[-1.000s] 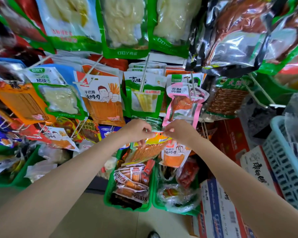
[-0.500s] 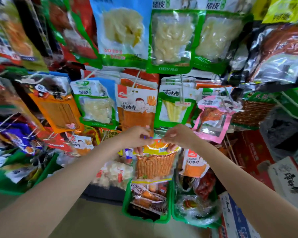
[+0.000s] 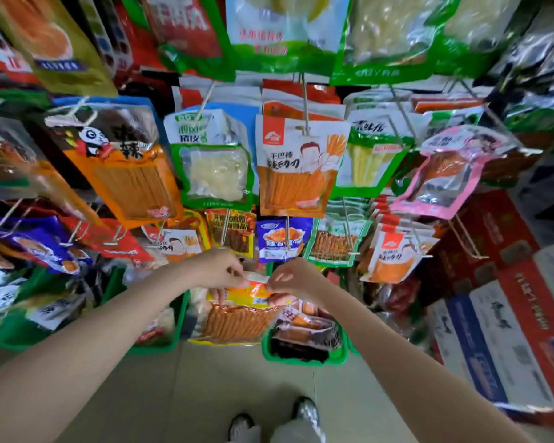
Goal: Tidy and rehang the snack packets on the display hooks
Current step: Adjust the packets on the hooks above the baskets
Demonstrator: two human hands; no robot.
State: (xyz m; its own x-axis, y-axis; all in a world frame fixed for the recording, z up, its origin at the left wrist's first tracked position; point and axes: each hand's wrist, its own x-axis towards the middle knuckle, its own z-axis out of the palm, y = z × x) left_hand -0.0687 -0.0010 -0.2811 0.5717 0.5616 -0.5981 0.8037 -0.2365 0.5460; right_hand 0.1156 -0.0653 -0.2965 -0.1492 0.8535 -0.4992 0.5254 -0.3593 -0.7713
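While both hands work at the lower tier of the display, the left hand [image 3: 219, 270] pinches the top left corner of the snack packet [image 3: 240, 310] between thumb and fingertips, a narrow grip closed on the header strip. The right hand [image 3: 296, 278] mirrors this at the top right corner, its grip likewise pinched on the same strip. Holding the two upper corners probably keeps the header flat and taut so that its hang hole, not discernible here, can be lined up with a hook. The packet hangs below the hands, in front of the green bins [image 3: 304, 358] on the floor and beneath the row of small hung packets. Its long axis runs roughly vertical, with the yellow-orange header uppermost and the clear window of orange strips pointing down toward the floor; the printed face is toward the camera. The nearest hook [image 3: 288, 233], carrying a blue packet [image 3: 280, 238], sits just above and between the hands. Which hook is intended cannot be determined.
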